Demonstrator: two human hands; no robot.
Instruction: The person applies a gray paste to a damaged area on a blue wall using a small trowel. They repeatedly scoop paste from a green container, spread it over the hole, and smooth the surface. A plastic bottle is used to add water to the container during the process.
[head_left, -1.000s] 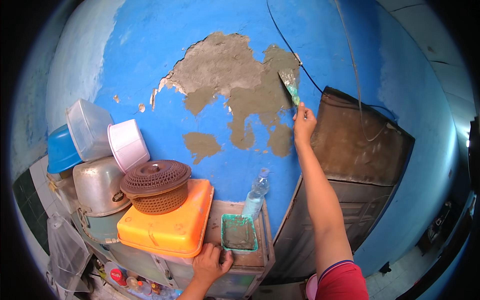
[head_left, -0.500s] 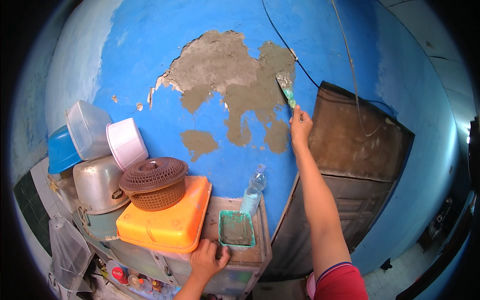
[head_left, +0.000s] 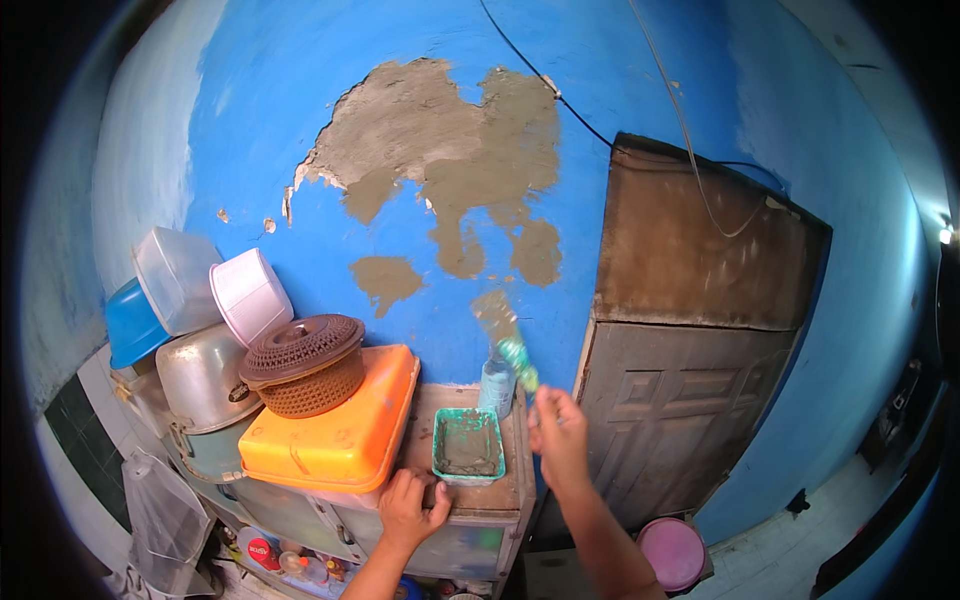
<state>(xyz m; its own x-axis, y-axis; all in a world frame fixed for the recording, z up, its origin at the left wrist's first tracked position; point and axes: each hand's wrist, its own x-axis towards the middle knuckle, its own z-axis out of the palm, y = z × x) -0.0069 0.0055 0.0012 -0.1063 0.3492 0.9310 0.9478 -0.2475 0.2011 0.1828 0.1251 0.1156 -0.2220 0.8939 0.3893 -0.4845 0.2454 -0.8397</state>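
My right hand (head_left: 560,440) is closed around the green handle of a putty knife (head_left: 512,345), somewhat blurred. Its blade, smeared with grey mortar, points up and stands in front of the blue wall (head_left: 440,335). Below and to its left, a green square tub (head_left: 468,478) of grey mortar (head_left: 468,442) sits on the wooden cabinet (head_left: 425,410). Behind the tub stands a plastic bottle (head_left: 496,388), partly hidden by the knife. My left hand (head_left: 408,510) rests on the cabinet's front edge beside the orange container (head_left: 330,430), fingers bent and thumb apart, holding nothing.
Grey mortar patches (head_left: 430,140) cover part of the wall. A brown woven basket (head_left: 305,368) tops the orange container, with a metal pot (head_left: 203,375) and plastic tubs (head_left: 250,292) to its left. A wooden door (head_left: 670,400) and hanging cables (head_left: 560,97) are at right.
My right hand has brought the putty knife down and left from the wall patch toward the tub. The left hand keeps its place on the cabinet edge. The view has shifted slightly.
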